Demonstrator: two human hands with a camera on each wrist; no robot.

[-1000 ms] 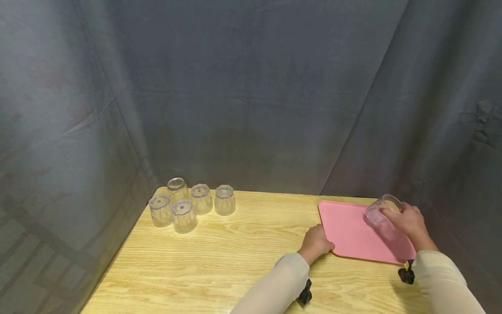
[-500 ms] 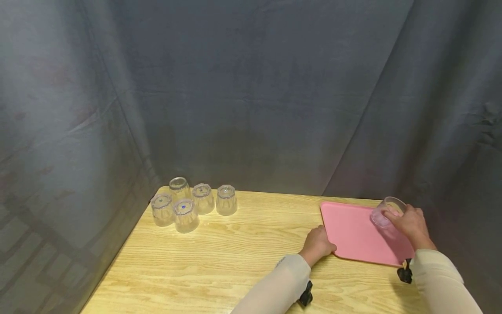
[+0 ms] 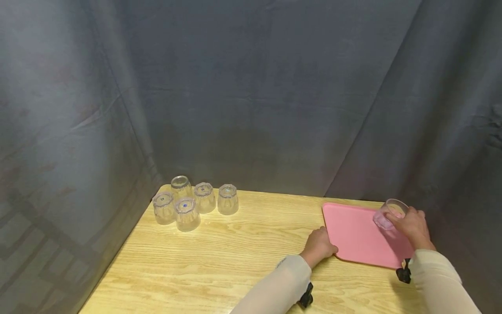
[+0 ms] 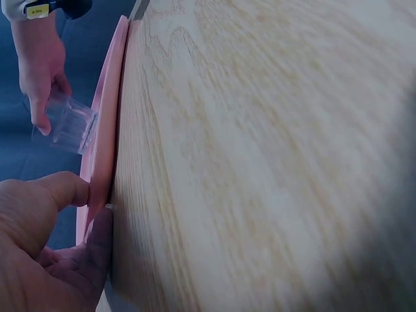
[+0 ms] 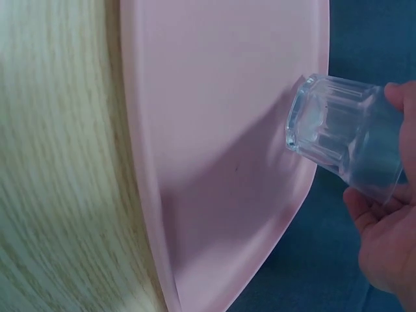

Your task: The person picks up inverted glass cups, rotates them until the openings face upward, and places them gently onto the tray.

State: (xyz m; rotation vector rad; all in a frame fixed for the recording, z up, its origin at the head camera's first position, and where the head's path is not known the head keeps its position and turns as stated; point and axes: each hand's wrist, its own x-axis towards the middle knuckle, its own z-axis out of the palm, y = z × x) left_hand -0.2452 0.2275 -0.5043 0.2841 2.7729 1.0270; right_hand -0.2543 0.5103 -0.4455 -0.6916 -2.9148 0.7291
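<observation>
Left hand (image 3: 319,245) pinches the pink tray (image 3: 354,237) rim between thumb and fingers, left edge, by the near-left corner. Tray sits by table's (image 3: 235,266) far-right corner. Right hand (image 3: 412,224) curled round clear glass (image 5: 328,127), mouth up, toward tray's far-right corner; base contact unclear. Five other glasses (image 3: 188,217) near table's far-left corner.
</observation>
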